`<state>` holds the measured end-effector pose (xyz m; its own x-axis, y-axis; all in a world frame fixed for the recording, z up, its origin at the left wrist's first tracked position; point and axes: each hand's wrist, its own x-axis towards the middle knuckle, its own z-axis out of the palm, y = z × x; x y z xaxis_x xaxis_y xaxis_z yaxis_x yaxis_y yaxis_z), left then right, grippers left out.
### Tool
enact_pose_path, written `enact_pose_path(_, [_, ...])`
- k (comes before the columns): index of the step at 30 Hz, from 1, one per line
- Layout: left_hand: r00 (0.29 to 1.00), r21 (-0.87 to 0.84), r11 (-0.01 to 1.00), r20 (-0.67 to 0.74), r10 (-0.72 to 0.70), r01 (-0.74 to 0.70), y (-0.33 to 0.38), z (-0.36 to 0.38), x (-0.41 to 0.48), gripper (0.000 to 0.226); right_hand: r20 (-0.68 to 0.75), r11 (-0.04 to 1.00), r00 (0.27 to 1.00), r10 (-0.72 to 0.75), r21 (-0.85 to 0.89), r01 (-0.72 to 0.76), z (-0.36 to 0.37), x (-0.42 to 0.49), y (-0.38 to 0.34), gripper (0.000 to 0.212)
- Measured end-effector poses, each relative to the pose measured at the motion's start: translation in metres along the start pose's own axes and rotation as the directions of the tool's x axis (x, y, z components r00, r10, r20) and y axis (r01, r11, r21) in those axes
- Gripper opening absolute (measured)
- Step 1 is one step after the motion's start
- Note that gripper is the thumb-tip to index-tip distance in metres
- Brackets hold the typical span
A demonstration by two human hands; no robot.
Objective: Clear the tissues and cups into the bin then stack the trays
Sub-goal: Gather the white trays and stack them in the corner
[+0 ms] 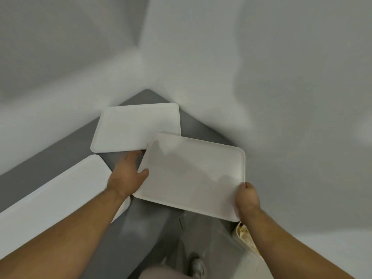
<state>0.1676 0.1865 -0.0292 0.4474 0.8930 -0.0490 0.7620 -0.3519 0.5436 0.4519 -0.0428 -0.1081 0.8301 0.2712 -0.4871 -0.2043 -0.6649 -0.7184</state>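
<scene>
Both hands (128, 174) gripping blank white tray (193, 176)

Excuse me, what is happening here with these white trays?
A person is holding one white tray with both hands: the left hand takes its left edge and the right hand its near right corner. Its far corner overlaps a second tray that lies in the corner of the grey table. A third tray lies at the left. All three look empty. A bin with rubbish shows below the right hand.
</scene>
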Motion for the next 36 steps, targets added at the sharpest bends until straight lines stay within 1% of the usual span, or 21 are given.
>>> enact_pose_path(2, [0.999, -0.03, 0.999, -0.011, -0.041, 0.04, -0.001, -0.005, -0.002, 0.065, -0.045, 0.998, 0.997, -0.055, -0.047, 0.053, -0.004, 0.002, -0.002, 0.038])
enact_pose_path(5, [0.993, -0.107, 0.988, -0.025, -0.115, 0.111, -0.001, -0.013, -0.005, 0.071, -0.072, 0.99, 0.99, -0.121, -0.075, 0.116, -0.011, 0.005, -0.012, 0.04])
enact_pose_path(8, [0.978, -0.233, 0.955, -0.046, -0.202, 0.186, 0.003, -0.026, -0.01, 0.073, -0.057, 0.979, 0.979, -0.198, -0.053, 0.195, -0.013, 0.003, -0.033, 0.04])
enact_pose_path(11, [0.963, -0.302, 0.936, -0.139, -0.232, 0.182, 0.005, -0.048, -0.017, 0.073, -0.01, 0.96, 0.961, -0.275, -0.055, 0.274, -0.006, -0.005, -0.064, 0.039])
enact_pose_path(13, [0.95, -0.315, 0.935, -0.207, -0.232, 0.16, 0.002, -0.065, -0.023, 0.064, 0.026, 0.935, 0.938, -0.347, -0.07, 0.348, 0.004, -0.013, -0.089, 0.039])
enact_pose_path(15, [0.929, -0.3, 0.942, -0.285, -0.236, 0.148, -0.008, -0.081, -0.032, 0.044, 0.058, 0.897, 0.902, -0.428, -0.093, 0.432, 0.02, -0.023, -0.114, 0.045])
enact_pose_path(17, [0.887, -0.302, 0.936, -0.359, -0.289, 0.183, -0.026, -0.096, -0.046, 0.028, 0.117, 0.866, 0.871, -0.476, -0.111, 0.488, 0.039, -0.036, -0.137, 0.047])
enact_pose_path(19, [0.838, -0.322, 0.917, -0.411, -0.358, 0.234, -0.05, -0.107, -0.062, 0.017, 0.189, 0.839, 0.842, -0.505, -0.119, 0.531, 0.062, -0.054, -0.158, 0.045])
enact_pose_path(22, [0.744, -0.366, 0.865, -0.456, -0.488, 0.342, -0.089, -0.118, -0.092, 0.017, 0.285, 0.786, 0.776, -0.562, -0.106, 0.609, 0.102, -0.088, -0.178, 0.03])
enact_pose_path(24, [0.673, -0.383, 0.828, -0.486, -0.557, 0.409, -0.116, -0.124, -0.115, 0.019, 0.354, 0.747, 0.722, -0.594, -0.091, 0.659, 0.131, -0.115, -0.183, 0.026])
enact_pose_path(26, [0.616, -0.382, 0.79, -0.494, -0.614, 0.48, -0.145, -0.127, -0.137, 0.02, 0.403, 0.712, 0.688, -0.603, -0.118, 0.693, 0.159, -0.138, -0.181, 0.027])
enact_pose_path(29, [0.567, -0.377, 0.734, -0.469, -0.678, 0.565, -0.183, -0.13, -0.163, 0.017, 0.535, 0.687, 0.641, -0.55, -0.146, 0.711, 0.196, -0.166, -0.171, 0.028])
enact_pose_path(30, [0.555, -0.371, 0.711, -0.449, -0.7, 0.597, -0.193, -0.13, -0.17, 0.022, 0.585, 0.668, 0.619, -0.525, -0.168, 0.725, 0.207, -0.173, -0.168, 0.03])
enact_pose_path(32, [0.542, -0.339, 0.669, -0.4, -0.739, 0.662, -0.211, -0.129, -0.18, 0.034, 0.658, 0.597, 0.585, -0.474, -0.248, 0.763, 0.228, -0.184, -0.161, 0.034])
enact_pose_path(34, [0.535, -0.299, 0.638, -0.361, -0.764, 0.71, -0.228, -0.128, -0.187, 0.037, 0.681, 0.554, 0.597, -0.424, -0.327, 0.766, 0.246, -0.194, -0.155, 0.037])
enact_pose_path(36, [0.535, -0.271, 0.621, -0.33, -0.778, 0.735, -0.242, -0.129, -0.19, 0.037, 0.676, 0.534, 0.615, -0.406, -0.37, 0.76, 0.259, -0.203, -0.15, 0.041])
